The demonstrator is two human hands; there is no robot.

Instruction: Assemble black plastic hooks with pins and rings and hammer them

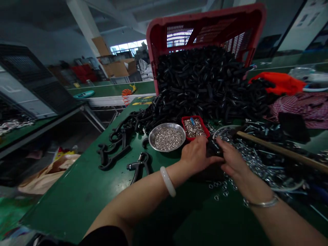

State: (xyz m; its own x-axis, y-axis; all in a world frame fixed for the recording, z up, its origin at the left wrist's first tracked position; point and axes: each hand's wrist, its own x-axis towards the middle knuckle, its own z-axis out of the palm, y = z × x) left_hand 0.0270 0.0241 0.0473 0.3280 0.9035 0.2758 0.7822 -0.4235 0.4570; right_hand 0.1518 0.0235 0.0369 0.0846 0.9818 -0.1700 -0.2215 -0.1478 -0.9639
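Before me, over the green table, my left hand [195,154] and my right hand [234,160] come close together around a dark, shiny black part [214,147]. Its shape is mostly hidden by the fingers and the dim light. My left thumb stretches across beneath it toward my right hand, whose fingers close on its right side. Just beyond my left hand stands a red tray [195,127] of small metal pins, with a blue item on top. Left of it is a metal bowl [167,137] full of tiny metal pieces. Several loose nuts [224,188] lie below my right hand.
A tipped red crate [151,51] spills a large heap of black parts [205,82] across the back. Black clamp-like pieces [139,167] lie at left. On the right, a wooden stick [279,150] crosses a wide basin of bolts [256,160], near checked cloth [299,107].
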